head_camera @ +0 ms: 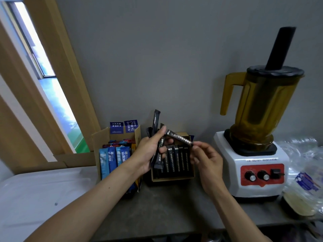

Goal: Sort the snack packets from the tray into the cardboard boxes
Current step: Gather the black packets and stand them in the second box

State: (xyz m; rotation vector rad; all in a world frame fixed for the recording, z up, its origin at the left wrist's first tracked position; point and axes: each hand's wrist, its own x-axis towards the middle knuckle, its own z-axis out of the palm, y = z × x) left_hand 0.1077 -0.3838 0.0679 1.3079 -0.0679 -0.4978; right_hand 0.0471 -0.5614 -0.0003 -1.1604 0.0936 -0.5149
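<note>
While both cardboard boxes already stood well stocked, blue sachets (111,159) upright in the left box (97,142) and black sticks (178,159) in the right box (173,179), sorting looked far along but unfinished. Your left hand (150,151) gripped a bundle of sticks (156,123) above the right box. Your right hand (208,159) pinched the right end of one stick packet (180,137), whose long axis ran left to right, left end slightly higher.

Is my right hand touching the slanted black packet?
Touching. Head view: the right hand pinches the end of the slanted black packet.
</note>
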